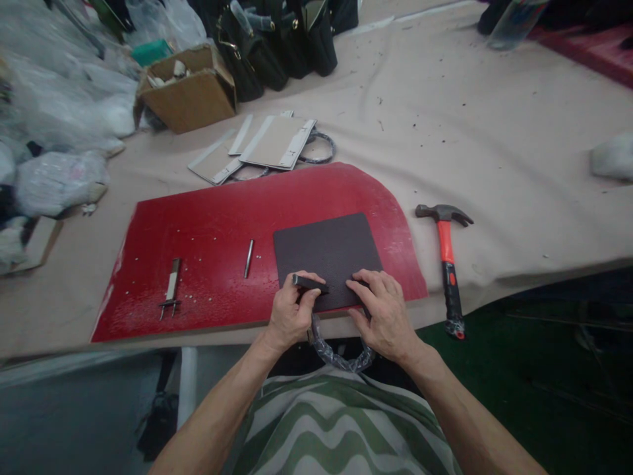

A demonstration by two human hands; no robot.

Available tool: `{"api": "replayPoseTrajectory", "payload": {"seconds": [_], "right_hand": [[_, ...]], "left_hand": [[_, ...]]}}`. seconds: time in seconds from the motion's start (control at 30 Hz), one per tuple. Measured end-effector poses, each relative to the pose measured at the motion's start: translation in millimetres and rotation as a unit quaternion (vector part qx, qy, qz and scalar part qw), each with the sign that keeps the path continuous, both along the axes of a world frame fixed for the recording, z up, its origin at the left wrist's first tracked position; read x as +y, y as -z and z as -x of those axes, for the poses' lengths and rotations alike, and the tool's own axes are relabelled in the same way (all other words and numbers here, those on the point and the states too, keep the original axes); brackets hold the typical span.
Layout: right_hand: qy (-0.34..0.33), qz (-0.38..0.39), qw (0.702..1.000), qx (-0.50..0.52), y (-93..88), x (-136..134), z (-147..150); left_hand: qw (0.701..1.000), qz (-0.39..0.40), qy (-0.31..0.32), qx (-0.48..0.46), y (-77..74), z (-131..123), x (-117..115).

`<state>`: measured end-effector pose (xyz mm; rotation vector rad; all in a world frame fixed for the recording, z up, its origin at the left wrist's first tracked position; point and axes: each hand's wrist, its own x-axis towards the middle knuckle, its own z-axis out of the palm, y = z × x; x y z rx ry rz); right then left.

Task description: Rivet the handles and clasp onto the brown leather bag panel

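Note:
A dark grey leather panel (pixel 326 254) lies on a red board (pixel 217 231) at the table's near edge. My left hand (pixel 289 313) is closed around a short dark metal tool (pixel 309 284) at the panel's near edge. My right hand (pixel 383 313) presses its fingers flat on the panel's near right corner. A plastic-wrapped curved bag handle (pixel 341 356) hangs below the panel between my hands.
On the red board lie a pronged punch (pixel 171 290) and a thin metal rod (pixel 248 258). A red-handled hammer (pixel 448 264) rests to the right. Beige panels with handles (pixel 274 142), a cardboard box (pixel 185 89), black bags (pixel 277 39) and plastic bags (pixel 54 132) sit further back.

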<state>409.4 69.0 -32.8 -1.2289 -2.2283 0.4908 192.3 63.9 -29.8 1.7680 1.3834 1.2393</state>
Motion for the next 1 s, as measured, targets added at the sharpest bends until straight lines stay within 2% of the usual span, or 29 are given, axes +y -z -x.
{"api": "replayPoseTrajectory", "payload": {"seconds": [0.23,0.57,0.63,0.73,0.8,0.87,1.0], "right_hand": [[-0.003,0.001,1.000,-0.006,-1.4,-1,0],[-0.001,-0.001,1.000,0.000,0.0,1,0],[-0.013,0.004,1.000,0.018,0.8,1,-3],[-0.019,0.006,0.995,0.096,-2.9,-1,-9],[0.014,-0.006,0.988,0.152,-8.1,-4,-17],[0.077,-0.040,0.982,0.170,-12.7,-6,-28],[0.212,-0.122,0.963,0.115,-10.3,-7,-63]], "left_hand": [[0.998,-0.035,-0.021,0.042,4.8,-3,2],[0.994,-0.074,-0.002,0.081,6.8,-7,5],[0.996,-0.063,0.004,0.068,6.1,-5,7],[0.997,-0.047,0.017,0.054,4.9,-2,8],[0.998,-0.040,0.020,0.049,4.4,-1,8],[0.998,-0.037,0.017,0.048,4.8,-1,8],[0.994,-0.065,0.008,0.090,8.0,-4,5]]}}
